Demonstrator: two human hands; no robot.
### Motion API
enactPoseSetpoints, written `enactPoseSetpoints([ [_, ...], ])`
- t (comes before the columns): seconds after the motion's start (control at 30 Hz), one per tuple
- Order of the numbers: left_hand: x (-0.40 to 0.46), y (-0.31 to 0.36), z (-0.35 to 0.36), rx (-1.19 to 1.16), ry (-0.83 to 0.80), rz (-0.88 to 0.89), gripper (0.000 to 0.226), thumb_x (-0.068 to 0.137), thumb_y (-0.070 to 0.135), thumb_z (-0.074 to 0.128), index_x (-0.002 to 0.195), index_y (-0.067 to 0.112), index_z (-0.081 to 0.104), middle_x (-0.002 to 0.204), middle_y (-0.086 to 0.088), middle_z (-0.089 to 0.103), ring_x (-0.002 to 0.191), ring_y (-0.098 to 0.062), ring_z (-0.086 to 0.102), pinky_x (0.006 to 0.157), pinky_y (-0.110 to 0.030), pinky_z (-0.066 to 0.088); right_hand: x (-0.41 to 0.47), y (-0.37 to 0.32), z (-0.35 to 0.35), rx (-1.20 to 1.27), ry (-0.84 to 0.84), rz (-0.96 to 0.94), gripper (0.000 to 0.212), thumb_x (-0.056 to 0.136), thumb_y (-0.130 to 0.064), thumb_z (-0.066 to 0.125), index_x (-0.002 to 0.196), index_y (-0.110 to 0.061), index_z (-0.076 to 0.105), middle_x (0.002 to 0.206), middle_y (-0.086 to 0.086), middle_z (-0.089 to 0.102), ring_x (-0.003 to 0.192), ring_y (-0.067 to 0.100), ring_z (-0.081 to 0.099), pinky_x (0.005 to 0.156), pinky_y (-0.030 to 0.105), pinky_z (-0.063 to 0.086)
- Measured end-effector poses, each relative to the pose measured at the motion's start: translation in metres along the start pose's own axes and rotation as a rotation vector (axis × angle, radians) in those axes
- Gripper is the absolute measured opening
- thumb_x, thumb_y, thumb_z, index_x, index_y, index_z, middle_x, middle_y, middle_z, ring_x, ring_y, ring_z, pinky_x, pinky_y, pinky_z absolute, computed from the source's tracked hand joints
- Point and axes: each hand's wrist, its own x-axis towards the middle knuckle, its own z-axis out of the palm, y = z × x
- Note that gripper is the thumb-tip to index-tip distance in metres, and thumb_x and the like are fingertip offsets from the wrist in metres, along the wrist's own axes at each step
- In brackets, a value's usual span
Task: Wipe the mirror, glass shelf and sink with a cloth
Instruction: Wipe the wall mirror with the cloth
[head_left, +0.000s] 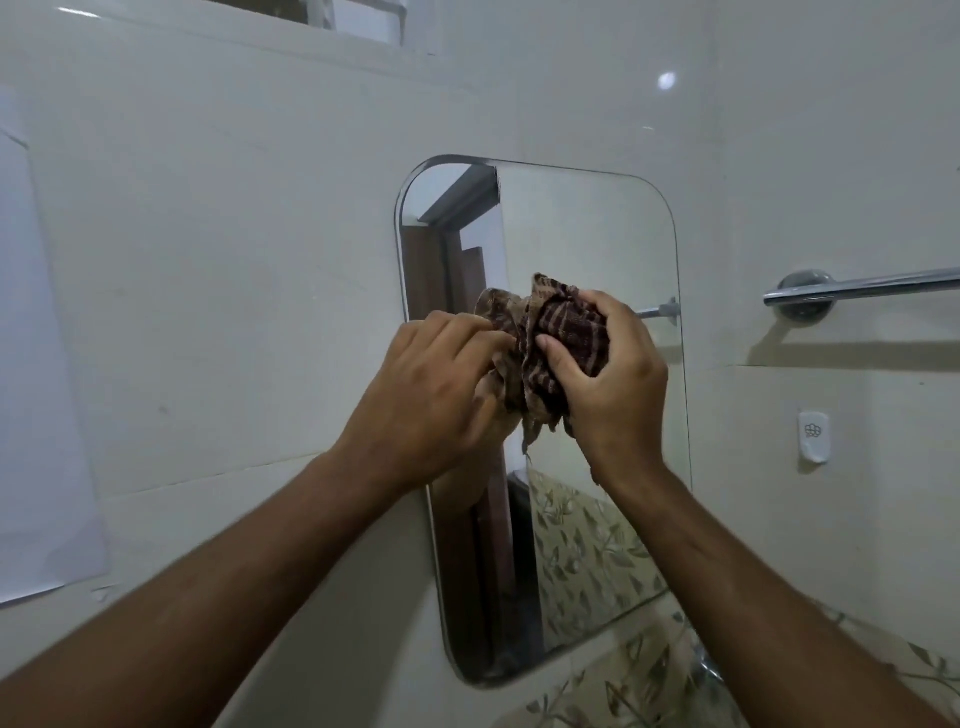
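A rounded rectangular mirror hangs on the white tiled wall ahead of me. In front of its middle I hold a bunched brown and beige striped cloth with both hands. My right hand grips the right side of the bundle, thumb across its front. My left hand pinches the cloth's left folds with curled fingers. A frayed corner of the cloth hangs down between my wrists. The glass shelf and the sink are out of view.
A chrome towel bar is fixed to the wall right of the mirror, with a small white wall hook below it. A white sheet is stuck on the wall at far left. Leaf-patterned tiles run below the mirror.
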Motion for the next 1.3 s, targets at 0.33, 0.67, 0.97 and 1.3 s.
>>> enactPoseSetpoints([
  [0.33,0.002,-0.019,-0.003,-0.046,0.15,-0.067,0.023,0.091,0.021,0.052,0.113,0.016,0.055,0.116,-0.003,0.054,0.107,-0.019,0.046,0.09,-0.032,0.036,-0.065,0.009,0.048,-0.262,-0.115,-0.311,0.051,0.1,-0.029,0.047,0.149,-0.015,0.044,0.152,0.016,0.038,0.143,0.031,0.033,0.114,0.043,0.041],
  [0.67,0.007,-0.018,0.001,0.068,0.118,-0.07,0.022,0.091,0.024,0.048,0.107,0.01,0.055,0.111,-0.01,0.058,0.103,-0.022,0.049,0.087,-0.032,0.042,0.059,-0.014,0.064,-0.209,-0.047,-0.299,0.045,0.101,-0.021,0.052,0.145,-0.014,0.045,0.149,0.016,0.041,0.143,0.033,0.03,0.112,0.052,0.041],
  [0.97,0.005,-0.017,0.001,-0.057,0.21,-0.088,0.014,0.086,0.02,0.042,0.096,0.013,0.049,0.102,-0.006,0.052,0.093,-0.019,0.044,0.08,-0.027,0.038,-0.014,0.018,0.049,-0.259,-0.191,-0.454,0.051,0.091,-0.024,0.05,0.14,-0.01,0.052,0.149,0.018,0.043,0.146,0.036,0.03,0.116,0.055,0.033],
  [1.3,0.005,-0.019,0.004,-0.091,0.234,-0.121,0.017,0.086,0.019,0.038,0.095,0.011,0.05,0.098,-0.007,0.052,0.09,-0.019,0.045,0.077,-0.027,0.041,0.103,-0.042,0.076,-0.216,-0.056,-0.525,0.043,0.092,-0.018,0.055,0.134,-0.008,0.056,0.136,0.018,0.051,0.131,0.036,0.042,0.11,0.05,0.039],
])
